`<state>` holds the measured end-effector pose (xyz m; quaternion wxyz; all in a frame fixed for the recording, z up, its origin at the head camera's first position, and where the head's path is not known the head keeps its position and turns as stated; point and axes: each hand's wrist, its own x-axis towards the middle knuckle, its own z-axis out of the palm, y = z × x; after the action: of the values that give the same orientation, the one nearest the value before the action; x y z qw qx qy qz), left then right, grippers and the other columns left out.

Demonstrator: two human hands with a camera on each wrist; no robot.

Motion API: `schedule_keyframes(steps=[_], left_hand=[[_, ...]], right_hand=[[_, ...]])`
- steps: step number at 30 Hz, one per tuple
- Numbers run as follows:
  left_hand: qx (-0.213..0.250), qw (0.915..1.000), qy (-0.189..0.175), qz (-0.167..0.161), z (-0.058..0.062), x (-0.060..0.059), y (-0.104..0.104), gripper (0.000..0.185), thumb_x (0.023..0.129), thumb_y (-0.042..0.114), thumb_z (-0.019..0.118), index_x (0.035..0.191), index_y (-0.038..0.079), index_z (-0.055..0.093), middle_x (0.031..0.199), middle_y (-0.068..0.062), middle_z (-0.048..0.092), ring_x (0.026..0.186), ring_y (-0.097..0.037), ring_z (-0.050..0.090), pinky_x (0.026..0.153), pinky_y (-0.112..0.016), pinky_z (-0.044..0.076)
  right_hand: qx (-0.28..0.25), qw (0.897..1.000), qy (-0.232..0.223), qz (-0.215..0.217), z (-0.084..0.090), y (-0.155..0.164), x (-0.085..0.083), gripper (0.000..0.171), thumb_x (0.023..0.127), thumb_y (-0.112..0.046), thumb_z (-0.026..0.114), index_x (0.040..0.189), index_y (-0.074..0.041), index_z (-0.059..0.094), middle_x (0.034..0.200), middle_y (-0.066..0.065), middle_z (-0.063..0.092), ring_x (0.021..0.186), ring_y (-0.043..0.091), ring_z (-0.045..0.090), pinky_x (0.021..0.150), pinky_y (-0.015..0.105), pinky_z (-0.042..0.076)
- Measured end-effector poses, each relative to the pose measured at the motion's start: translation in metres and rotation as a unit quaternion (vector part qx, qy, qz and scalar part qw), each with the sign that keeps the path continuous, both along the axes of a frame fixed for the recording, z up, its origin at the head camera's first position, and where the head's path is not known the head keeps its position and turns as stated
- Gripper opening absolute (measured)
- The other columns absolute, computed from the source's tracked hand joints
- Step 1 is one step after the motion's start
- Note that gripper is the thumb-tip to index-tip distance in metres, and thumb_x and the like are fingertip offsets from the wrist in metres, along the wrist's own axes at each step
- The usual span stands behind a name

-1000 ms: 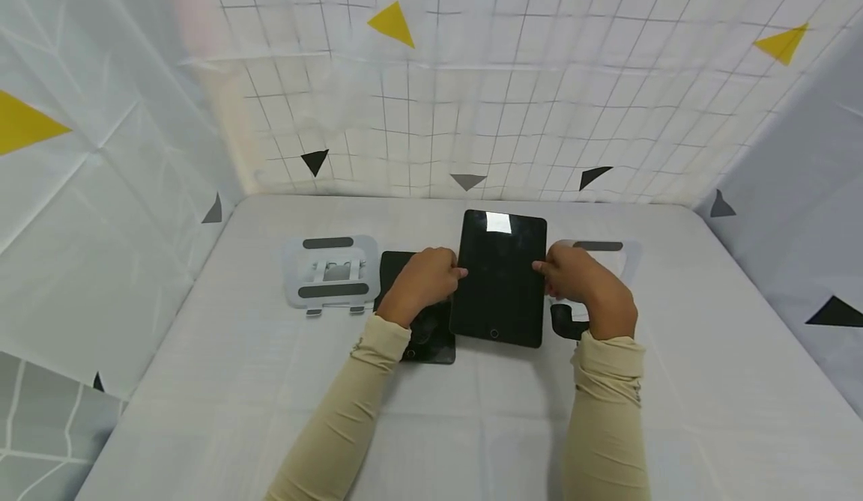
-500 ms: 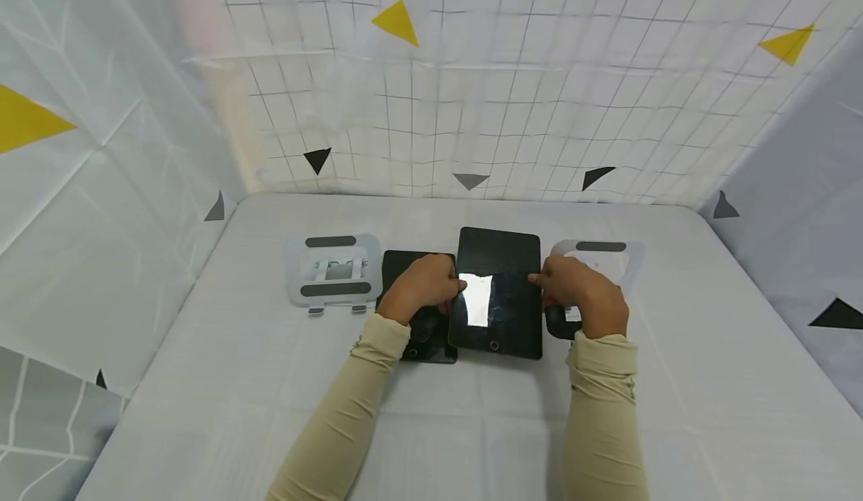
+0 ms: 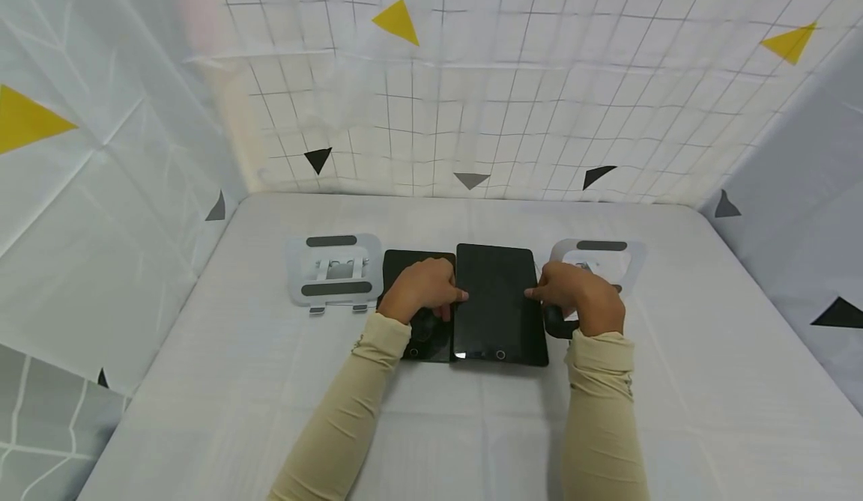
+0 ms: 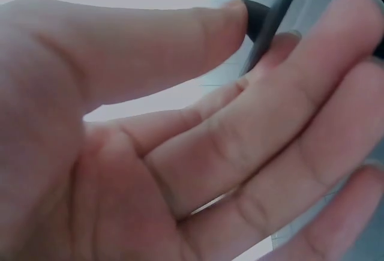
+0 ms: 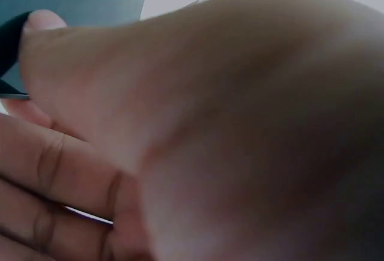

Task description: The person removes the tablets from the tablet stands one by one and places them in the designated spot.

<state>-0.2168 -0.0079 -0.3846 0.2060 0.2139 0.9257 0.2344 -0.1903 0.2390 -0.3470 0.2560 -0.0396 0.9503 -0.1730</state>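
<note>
A black tablet [image 3: 499,302] with a round home button near its lower edge is pinched at both sides. My left hand [image 3: 421,289] grips its left edge between thumb and fingers; in the left wrist view the thin dark rim [image 4: 277,24] shows between them. On the opposite edge, my right hand [image 3: 583,295] pinches likewise, with a dark corner of the tablet [image 5: 8,44] beside the thumb in the right wrist view. A second black tablet [image 3: 402,260] lies on the table under my left hand, partly hidden by it.
A pale grey folding tablet stand [image 3: 374,261] with dark pads lies flat at the left. A similar stand [image 3: 634,257] is at the right, partly behind my right hand, with a black curved piece [image 3: 558,326] near it. The white-covered table [image 3: 431,441] meets a grid-patterned sheet behind.
The held tablet has come down and toward me, its top edge dropping and its face tilting flatter, so the bright reflection has slid to the lower edge. My right hand has shifted slightly left.
</note>
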Motion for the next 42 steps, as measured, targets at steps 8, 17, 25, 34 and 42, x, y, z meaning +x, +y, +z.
schedule_keyframes(steps=[8, 17, 25, 34, 42], left_hand=[[-0.007, 1.0, -0.002, -0.005, -0.001, 0.001, 0.0, 0.031, 0.102, 0.033, 0.072, 0.079, 0.012, 0.075, 0.06, 0.003, 0.069, 0.063, -0.014, 0.068, 0.067, -0.032, 0.052], [-0.009, 0.9999, -0.005, -0.004, -0.004, 0.002, 0.0, 0.029, 0.101, 0.034, 0.074, 0.079, 0.013, 0.075, 0.06, 0.003, 0.069, 0.062, -0.013, 0.067, 0.067, -0.032, 0.052], [-0.02, 0.9998, -0.008, 0.003, -0.005, 0.004, 0.003, 0.028, 0.101, 0.033, 0.073, 0.081, 0.013, 0.075, 0.061, 0.001, 0.069, 0.063, -0.014, 0.067, 0.07, -0.034, 0.053], [-0.022, 0.9996, -0.018, 0.003, -0.008, 0.004, 0.002, 0.026, 0.101, 0.03, 0.074, 0.083, 0.012, 0.075, 0.062, 0.001, 0.07, 0.064, -0.014, 0.067, 0.072, -0.034, 0.053], [-0.023, 0.9997, -0.008, -0.003, -0.013, 0.001, 0.003, 0.025, 0.102, 0.03, 0.072, 0.085, 0.011, 0.075, 0.063, 0.002, 0.069, 0.064, -0.013, 0.067, 0.068, -0.033, 0.053]], right_hand=[[0.013, 1.0, 0.003, -0.004, -0.001, -0.002, 0.002, 0.03, 0.106, -0.023, 0.065, 0.092, 0.004, 0.068, 0.082, 0.008, 0.062, 0.07, 0.025, 0.063, 0.065, 0.036, 0.05], [0.02, 0.999, -0.014, -0.039, -0.004, -0.003, 0.002, 0.032, 0.103, -0.029, 0.068, 0.09, -0.001, 0.06, 0.089, 0.011, 0.06, 0.071, 0.028, 0.062, 0.066, 0.037, 0.051], [0.014, 0.999, -0.015, -0.041, -0.005, -0.002, 0.001, 0.032, 0.103, -0.029, 0.069, 0.089, -0.001, 0.062, 0.088, 0.012, 0.06, 0.077, 0.032, 0.064, 0.066, 0.037, 0.052], [0.008, 0.999, -0.019, -0.042, -0.007, -0.002, 0.0, 0.026, 0.104, -0.019, 0.066, 0.102, 0.007, 0.066, 0.095, 0.015, 0.063, 0.08, 0.032, 0.067, 0.067, 0.037, 0.053], [-0.008, 0.999, -0.018, -0.028, -0.009, -0.003, 0.002, 0.019, 0.104, -0.006, 0.061, 0.112, 0.011, 0.067, 0.095, 0.014, 0.062, 0.078, 0.028, 0.063, 0.066, 0.034, 0.052]])
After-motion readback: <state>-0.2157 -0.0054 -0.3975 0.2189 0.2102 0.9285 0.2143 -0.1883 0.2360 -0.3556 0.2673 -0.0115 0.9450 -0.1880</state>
